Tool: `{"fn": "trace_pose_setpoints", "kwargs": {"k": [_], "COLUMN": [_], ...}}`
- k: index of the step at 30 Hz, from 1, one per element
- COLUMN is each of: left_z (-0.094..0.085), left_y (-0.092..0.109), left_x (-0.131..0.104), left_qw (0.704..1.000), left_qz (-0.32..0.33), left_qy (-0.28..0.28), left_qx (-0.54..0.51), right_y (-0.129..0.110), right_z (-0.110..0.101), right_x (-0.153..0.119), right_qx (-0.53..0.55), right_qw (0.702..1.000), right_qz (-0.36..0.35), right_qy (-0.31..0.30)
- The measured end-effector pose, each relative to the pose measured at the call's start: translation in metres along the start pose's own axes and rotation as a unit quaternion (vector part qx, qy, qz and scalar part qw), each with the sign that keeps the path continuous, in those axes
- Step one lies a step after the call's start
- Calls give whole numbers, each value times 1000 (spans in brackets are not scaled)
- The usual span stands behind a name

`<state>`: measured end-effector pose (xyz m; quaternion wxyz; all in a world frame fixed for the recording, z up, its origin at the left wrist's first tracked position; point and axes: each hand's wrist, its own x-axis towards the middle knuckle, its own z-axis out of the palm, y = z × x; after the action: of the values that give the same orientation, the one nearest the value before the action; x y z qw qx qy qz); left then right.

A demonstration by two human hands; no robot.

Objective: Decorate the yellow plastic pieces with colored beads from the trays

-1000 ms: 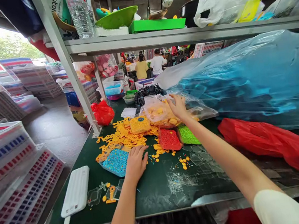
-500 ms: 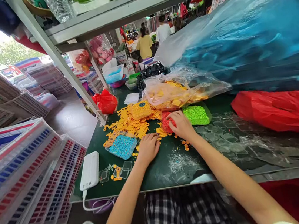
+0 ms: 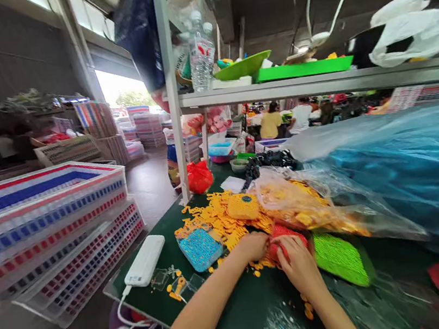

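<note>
My left hand (image 3: pixel 255 245) is at the left edge of a tray of red beads (image 3: pixel 286 233), its fingers curled inward and the tips mostly hidden. My right hand (image 3: pixel 299 263) reaches over the front of the same tray, fingers bent down and close together at the beads. Whatever lies between its fingertips is too small to make out. Just right of it sits a tray of green beads (image 3: pixel 338 258). Loose flat orange plastic pieces (image 3: pixel 221 214) are heaped behind my left hand, with a tray of orange beads (image 3: pixel 243 206) on top. To the left is a tray of blue beads (image 3: pixel 200 248).
A white power bank (image 3: pixel 145 261) with a cable lies at the table's left edge. A clear bag of orange pieces (image 3: pixel 290 198) and a big blue plastic bag (image 3: pixel 405 169) lie behind. A shelf post (image 3: pixel 172 94) rises at the back left. Plastic crates (image 3: pixel 45 212) stand left.
The view has swung up and left. My left hand has moved from the bare tabletop to the red bead tray. My right hand remains at that tray.
</note>
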<state>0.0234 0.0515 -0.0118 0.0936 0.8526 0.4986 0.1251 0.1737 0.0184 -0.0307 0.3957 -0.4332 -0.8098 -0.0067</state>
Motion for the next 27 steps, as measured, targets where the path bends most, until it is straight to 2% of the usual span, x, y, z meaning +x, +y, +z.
{"fn": "trace_pose_setpoints", "kwargs": {"k": [5,12,21,27], "left_z": [6,-1,-4,1], "left_y": [-1,-4,-1,-10], "left_x": [-6,-12,-17,-15], "left_qw": [997,994,996,995], "left_qz": [-31,-51,-47,-57], "left_qy": [-4,-29,-66,-72], "left_qx": [70,96,37,-41], "right_y": [4,-3,-19,-20], "right_z": [2,-10,-19,-23], "right_x": [0,5,8,9], "right_qx": [7,21,37,18], "right_qw": [1000,999,998,996], "right_qz": [-3,27,53,73], "right_qy": [10,-25,-23,-45]}}
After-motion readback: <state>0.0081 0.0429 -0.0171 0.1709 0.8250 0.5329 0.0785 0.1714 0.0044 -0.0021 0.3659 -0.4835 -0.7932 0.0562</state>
